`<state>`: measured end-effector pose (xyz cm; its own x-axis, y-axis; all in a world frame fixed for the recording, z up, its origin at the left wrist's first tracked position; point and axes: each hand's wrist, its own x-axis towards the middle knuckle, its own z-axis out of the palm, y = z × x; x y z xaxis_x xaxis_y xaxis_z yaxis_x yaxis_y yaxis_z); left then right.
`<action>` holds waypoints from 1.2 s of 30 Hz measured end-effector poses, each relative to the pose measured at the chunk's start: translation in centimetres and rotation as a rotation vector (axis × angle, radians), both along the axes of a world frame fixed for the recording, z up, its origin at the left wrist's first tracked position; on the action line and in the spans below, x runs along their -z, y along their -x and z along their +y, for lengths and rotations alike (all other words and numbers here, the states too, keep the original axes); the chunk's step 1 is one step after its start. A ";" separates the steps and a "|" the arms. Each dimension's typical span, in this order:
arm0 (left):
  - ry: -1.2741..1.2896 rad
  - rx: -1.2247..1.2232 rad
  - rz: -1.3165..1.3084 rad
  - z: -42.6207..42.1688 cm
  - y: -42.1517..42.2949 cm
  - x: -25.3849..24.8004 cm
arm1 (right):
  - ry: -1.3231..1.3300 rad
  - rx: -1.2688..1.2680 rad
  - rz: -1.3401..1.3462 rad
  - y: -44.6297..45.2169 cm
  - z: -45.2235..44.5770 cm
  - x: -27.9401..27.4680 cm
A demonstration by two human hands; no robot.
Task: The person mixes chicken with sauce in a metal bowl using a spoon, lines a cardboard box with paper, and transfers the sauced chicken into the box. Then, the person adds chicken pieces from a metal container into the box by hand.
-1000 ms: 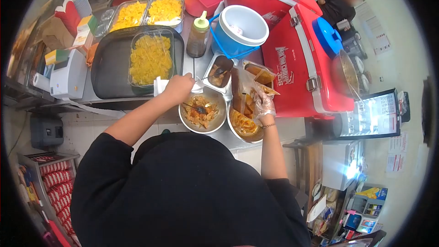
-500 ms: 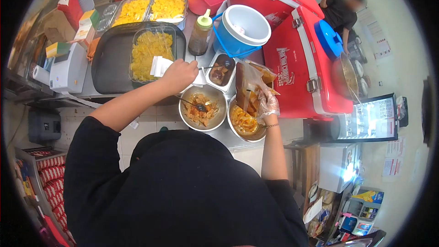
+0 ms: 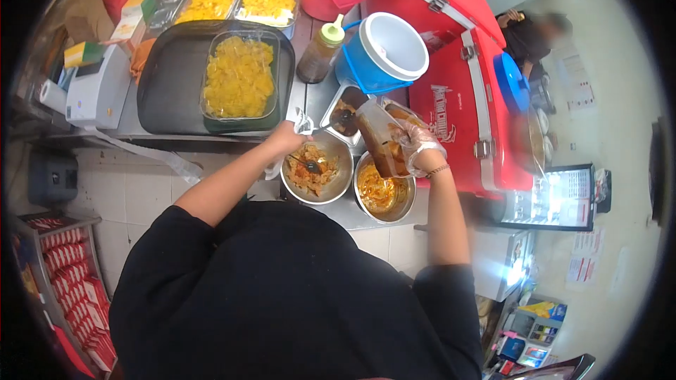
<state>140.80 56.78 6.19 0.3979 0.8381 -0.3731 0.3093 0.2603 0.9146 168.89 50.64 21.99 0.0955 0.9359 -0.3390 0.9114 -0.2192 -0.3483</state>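
My left hand [image 3: 284, 139], bare, is closed around the handle of a dark spoon [image 3: 343, 122], with something white bunched beside its fingers. The spoon's bowl rests over a white rectangular tray [image 3: 331, 111] of brown sauce and pieces. In a clear plastic glove, my right hand [image 3: 420, 149] grips a tilted clear plastic container [image 3: 380, 142] smeared brown inside. Below it stands a steel bowl [image 3: 412, 200] of orange-yellow saucy food. Nearer my left hand, another steel bowl [image 3: 344, 181] holds brownish pieces and a second dark spoon [image 3: 312, 167].
A blue bucket [image 3: 366, 63] and a squeeze bottle [image 3: 318, 56] stand behind the tray. On the right is a large red cooler [image 3: 458, 109]. A black tray [image 3: 165, 91] bears a clear box of yellow food [image 3: 239, 77]. Another person [image 3: 531, 39] stands at the far right.
My right hand has turned the container to a steeper tilt and shifted slightly right. My left hand has moved lower, and its spoon still reaches into the white tray.
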 end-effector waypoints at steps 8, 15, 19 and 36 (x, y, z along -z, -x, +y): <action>0.064 -0.035 -0.111 -0.5 -0.4 0.4 | 0.169 -0.160 -0.202 3.8 4.7 -4.4; 0.161 -0.019 -0.117 -0.3 0.1 0.7 | 0.199 -0.219 -0.339 5.9 7.1 -5.0; 0.144 -0.028 -0.139 -0.3 -0.1 2.0 | 0.287 -0.239 -0.354 6.5 8.2 -5.7; 0.223 0.033 -0.189 -0.5 -0.4 1.4 | 0.293 -0.137 -0.395 6.8 8.1 -10.1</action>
<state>141.19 56.30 4.82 0.5036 0.7291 -0.4635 0.1503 0.4545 0.8780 162.13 58.74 32.12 0.1522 0.8197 -0.5523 0.9884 -0.1249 0.0869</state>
